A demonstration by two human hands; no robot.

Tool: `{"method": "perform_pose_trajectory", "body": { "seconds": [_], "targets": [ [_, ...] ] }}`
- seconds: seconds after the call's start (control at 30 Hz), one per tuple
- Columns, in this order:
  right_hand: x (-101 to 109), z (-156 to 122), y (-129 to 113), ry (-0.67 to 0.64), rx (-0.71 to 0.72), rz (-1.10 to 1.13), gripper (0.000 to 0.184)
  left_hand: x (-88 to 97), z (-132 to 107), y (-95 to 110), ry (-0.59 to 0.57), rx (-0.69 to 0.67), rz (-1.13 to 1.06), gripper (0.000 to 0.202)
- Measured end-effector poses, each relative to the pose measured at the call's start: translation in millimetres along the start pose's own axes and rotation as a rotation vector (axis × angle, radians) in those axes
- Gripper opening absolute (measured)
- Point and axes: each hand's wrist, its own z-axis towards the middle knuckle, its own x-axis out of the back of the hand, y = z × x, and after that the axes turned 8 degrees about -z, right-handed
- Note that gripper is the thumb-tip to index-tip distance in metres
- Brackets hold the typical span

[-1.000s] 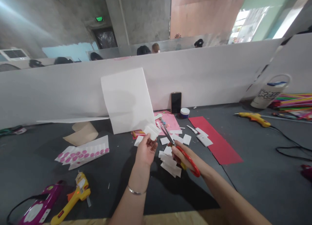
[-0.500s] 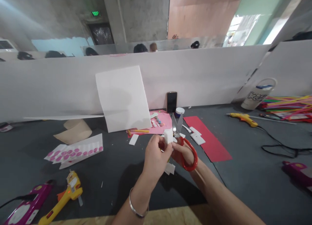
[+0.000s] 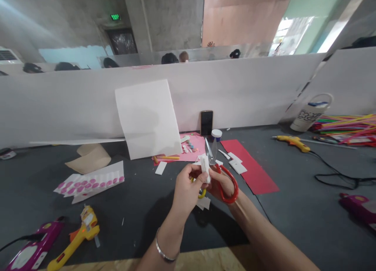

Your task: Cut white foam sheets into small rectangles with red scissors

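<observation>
Between the thumb and fingers of my left hand is a small block of white foam pieces, held upright with its narrow edge towards me. My right hand carries red-handled scissors, blades apart and pointing away from me, while its fingertips also touch the foam block. A curved yellow thing shows beneath the hands, partly hidden. Below it, loose white pieces lie on the dark table. More white foam pieces rest on a red sheet to the right.
A white board leans on the partition beside a phone and a small jar. Yellow glue guns lie left and right, the right one with a trailing cord. Pink-dotted strips lie left.
The foam block has turned so its layered narrow edge shows. My right hand has shifted slightly, and the scissors have tilted a little left. More of the yellow thing shows.
</observation>
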Motion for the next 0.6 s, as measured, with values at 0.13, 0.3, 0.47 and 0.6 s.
{"method": "perform_pose_trajectory", "body": {
  "seconds": [0.13,0.3,0.47,0.6],
  "targets": [
    [8,3,2,-0.007,-0.007,-0.036,0.023,2.6,5,-13,0.020,0.008,-0.056,0.029],
    [16,6,5,0.017,0.050,-0.075,0.030,8.6,13,-27,-0.025,0.045,-0.165,0.036],
    [13,5,3,0.039,0.040,-0.169,0.036,15.1,17,-30,-0.023,0.103,-0.209,0.042],
    [14,6,4,0.064,0.026,-0.239,0.039,18.3,17,-35,-0.008,0.125,-0.220,0.044]
  ]
}}
